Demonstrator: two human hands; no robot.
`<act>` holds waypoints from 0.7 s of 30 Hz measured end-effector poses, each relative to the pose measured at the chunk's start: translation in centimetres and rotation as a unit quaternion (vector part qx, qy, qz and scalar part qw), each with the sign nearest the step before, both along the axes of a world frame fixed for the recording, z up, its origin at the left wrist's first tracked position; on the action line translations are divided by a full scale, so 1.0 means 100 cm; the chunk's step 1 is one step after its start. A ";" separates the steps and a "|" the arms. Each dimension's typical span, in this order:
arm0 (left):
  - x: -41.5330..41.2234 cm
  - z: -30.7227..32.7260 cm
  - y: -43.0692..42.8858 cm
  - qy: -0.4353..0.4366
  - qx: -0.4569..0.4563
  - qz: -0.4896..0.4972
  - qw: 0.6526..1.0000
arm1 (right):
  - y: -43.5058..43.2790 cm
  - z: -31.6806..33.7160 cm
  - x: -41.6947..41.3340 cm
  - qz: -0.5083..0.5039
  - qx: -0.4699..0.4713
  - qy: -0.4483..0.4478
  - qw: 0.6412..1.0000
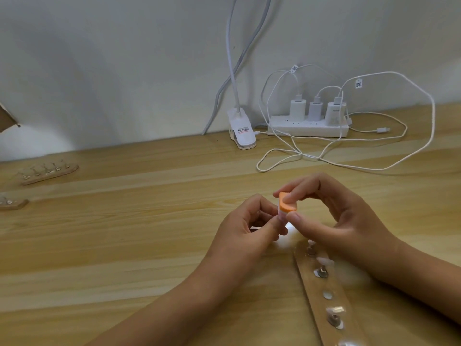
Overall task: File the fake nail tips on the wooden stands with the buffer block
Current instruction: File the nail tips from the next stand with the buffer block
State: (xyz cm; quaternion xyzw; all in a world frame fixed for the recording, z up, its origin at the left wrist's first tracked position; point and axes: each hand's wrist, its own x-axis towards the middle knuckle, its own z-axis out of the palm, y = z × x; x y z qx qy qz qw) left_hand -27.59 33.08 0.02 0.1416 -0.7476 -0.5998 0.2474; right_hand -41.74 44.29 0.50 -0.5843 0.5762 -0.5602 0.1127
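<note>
Left of the long wooden nail-tip stand (321, 305) the pale wooden tabletop (119, 248) gives free passage; beyond it sprawl looped white cables (282, 159).

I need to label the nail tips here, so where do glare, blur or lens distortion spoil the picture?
Head view: a glare patch on the table glows just below the buffer block; the near wooden stand blurs toward the bottom edge; the far stand is soft; the table's back edge bows, wide-angle distortion.

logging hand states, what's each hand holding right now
left hand: pinching a nail tip
right hand: fingers gripping the orange buffer block
</note>
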 end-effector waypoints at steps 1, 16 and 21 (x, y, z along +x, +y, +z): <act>0.000 -0.001 0.000 -0.002 0.001 0.001 1.000 | -0.001 0.000 -0.002 -0.007 0.007 -0.006 1.000; -0.001 -0.001 0.000 -0.007 -0.007 0.004 1.000 | -0.001 -0.001 -0.001 0.000 -0.002 0.045 0.999; 0.000 -0.002 -0.002 -0.002 0.002 0.002 1.000 | -0.001 0.002 -0.004 -0.017 0.023 -0.036 0.999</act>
